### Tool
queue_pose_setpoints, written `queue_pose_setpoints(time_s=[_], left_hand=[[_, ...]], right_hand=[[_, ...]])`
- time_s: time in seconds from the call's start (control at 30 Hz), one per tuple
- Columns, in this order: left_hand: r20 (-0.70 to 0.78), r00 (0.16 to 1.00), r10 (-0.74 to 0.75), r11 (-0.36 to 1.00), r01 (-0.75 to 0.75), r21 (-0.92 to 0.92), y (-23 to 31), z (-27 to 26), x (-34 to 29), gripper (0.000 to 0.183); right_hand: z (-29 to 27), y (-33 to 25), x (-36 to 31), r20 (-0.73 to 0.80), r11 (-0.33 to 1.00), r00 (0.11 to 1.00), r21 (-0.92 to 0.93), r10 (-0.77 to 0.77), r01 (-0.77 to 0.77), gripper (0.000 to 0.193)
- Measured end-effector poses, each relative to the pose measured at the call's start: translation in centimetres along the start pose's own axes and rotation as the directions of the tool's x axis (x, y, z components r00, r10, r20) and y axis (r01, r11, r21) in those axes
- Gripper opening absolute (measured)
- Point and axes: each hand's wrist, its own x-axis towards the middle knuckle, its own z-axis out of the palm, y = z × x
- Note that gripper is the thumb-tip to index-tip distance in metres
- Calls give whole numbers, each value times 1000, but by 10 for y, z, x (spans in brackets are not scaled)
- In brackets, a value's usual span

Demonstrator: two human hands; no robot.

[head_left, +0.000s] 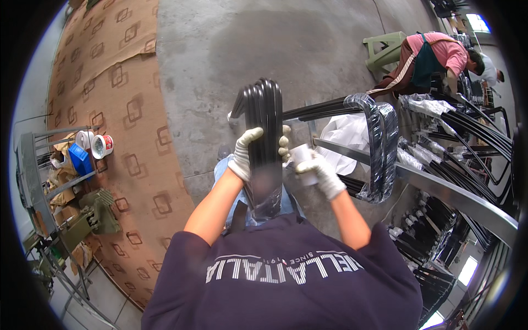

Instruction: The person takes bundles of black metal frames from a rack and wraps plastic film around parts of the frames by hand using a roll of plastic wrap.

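A bundle of black bent metal tubes (pixel 265 118) stands upright in front of my body, its curved ends at the top. My left hand (pixel 246 149), in a pale work glove, is wrapped round the bundle; its fingertips show on the right side. Just right of the tubes, my gloved right hand (pixel 324 175) grips a small roll of whitish wrapping film (pixel 304 163). The bundle's lower part looks shiny, as if covered in film, and rests against my lap. Whether film runs from the roll to the tubes cannot be made out.
Film-wrapped tubes (pixel 379 148) rest on a metal beam (pixel 445 192) at the right, near white plastic sheeting (pixel 336 135). More tube bundles (pixel 473 126) lie farther right. A co-worker (pixel 440 58) bends by a green stool (pixel 379 50). A bucket (pixel 102 146) and blue bin (pixel 81 159) stand left.
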Motion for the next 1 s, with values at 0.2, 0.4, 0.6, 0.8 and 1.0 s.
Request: queue_pose_setpoints(time_s=[0.2,0.4,0.6,0.8,1.0], left_hand=[[-358,740,569,178,314,932,19,1,-29,51],[-153,525,837,39,221,974,3,-29,-117,68],[-561,484,671,329,483,811,16,-2,-113,37],[-503,569,651,523,144,840,8,61,-109,29],[-354,615,705,305,188,934,8,62,-105,33]], right_hand=[[38,129,116,346,765,931,565,119,-308,38],[55,140,128,315,707,923,601,221,-374,37],[43,92,133,228,824,959,503,166,-262,39],[103,-22,97,428,862,903,445,35,-244,63],[111,-9,123,671,810,730,497,-130,-312,62]])
